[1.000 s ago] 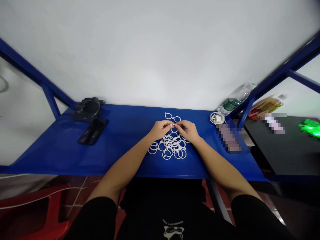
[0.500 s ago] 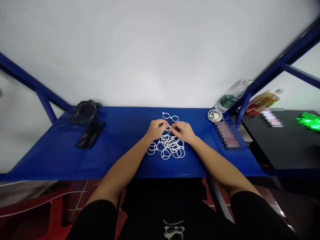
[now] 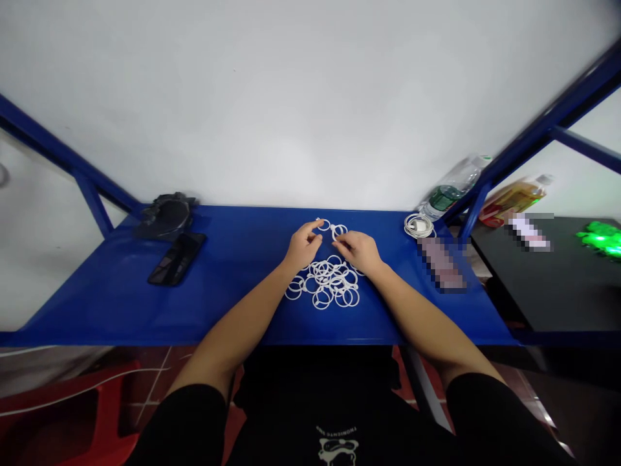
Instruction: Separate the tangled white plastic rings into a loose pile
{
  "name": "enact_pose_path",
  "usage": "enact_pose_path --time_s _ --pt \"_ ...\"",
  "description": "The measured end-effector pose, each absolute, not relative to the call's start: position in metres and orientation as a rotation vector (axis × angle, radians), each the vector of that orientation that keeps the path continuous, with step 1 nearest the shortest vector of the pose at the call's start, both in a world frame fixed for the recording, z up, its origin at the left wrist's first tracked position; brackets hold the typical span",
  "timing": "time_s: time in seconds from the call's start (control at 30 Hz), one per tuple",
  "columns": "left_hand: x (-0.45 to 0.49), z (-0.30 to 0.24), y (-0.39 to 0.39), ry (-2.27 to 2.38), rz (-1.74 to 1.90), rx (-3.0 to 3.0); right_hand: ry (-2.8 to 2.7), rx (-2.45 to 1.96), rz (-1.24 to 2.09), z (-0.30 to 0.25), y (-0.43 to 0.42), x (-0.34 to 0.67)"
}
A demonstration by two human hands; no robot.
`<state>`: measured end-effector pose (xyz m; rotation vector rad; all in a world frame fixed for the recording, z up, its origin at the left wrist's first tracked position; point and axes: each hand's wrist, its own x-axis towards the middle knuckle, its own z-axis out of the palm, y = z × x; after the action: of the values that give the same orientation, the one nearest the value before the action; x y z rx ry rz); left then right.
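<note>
A pile of thin white curtain rings (image 3: 322,307), each with a small eyelet, lies overlapping on the blue table (image 3: 233,259). Beyond the pile are a single white ring (image 3: 324,220) and, to its right, what look like two overlapping rings (image 3: 345,227). My left hand (image 3: 301,249) hovers left of these, index finger stretched towards the single ring and thumb apart, holding nothing. My right hand (image 3: 361,251) has thumb and fingers pinched at the near edge of the overlapping rings. Its fingertips partly hide that edge.
On the left lie a black phone (image 3: 177,260) and a crumpled black bag (image 3: 167,217). A coiled white charger cable (image 3: 418,226), a plastic bottle (image 3: 444,197) and a pixelated flat object (image 3: 441,264) are on the right. Blue frame bars (image 3: 92,200) rise at both sides.
My hands have drawn apart; the ring held between them is now at the back with the right-hand ring, still at my right fingertips. My left hand has let go.
</note>
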<state>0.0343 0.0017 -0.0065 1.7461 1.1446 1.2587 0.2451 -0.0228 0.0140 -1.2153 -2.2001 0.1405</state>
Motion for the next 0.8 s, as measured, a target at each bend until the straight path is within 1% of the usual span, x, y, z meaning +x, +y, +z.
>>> enact_pose_path --time_s 0.07,0.17,0.33,0.47,0.6,0.8 --pt "0.032 -0.007 0.005 1.221 1.298 1.736 -2.186 -1.275 0.146 0.013 -0.019 0.248" --pt "0.029 -0.007 0.007 1.258 1.253 1.758 -2.149 -1.316 0.158 0.013 -0.015 0.256" --pt "0.027 -0.003 0.002 1.206 0.986 2.033 -2.113 -1.308 0.243 0.013 -0.013 0.268" --pt "0.029 0.002 -0.006 1.16 0.782 2.256 -2.319 -1.183 0.367 0.013 -0.014 0.264" --pt "0.032 0.006 -0.01 1.132 0.748 2.295 -2.437 -1.104 0.398 0.012 -0.014 0.257" --pt "0.032 0.006 -0.01 1.135 0.764 2.216 -2.275 -1.319 0.325 0.014 -0.017 0.255"
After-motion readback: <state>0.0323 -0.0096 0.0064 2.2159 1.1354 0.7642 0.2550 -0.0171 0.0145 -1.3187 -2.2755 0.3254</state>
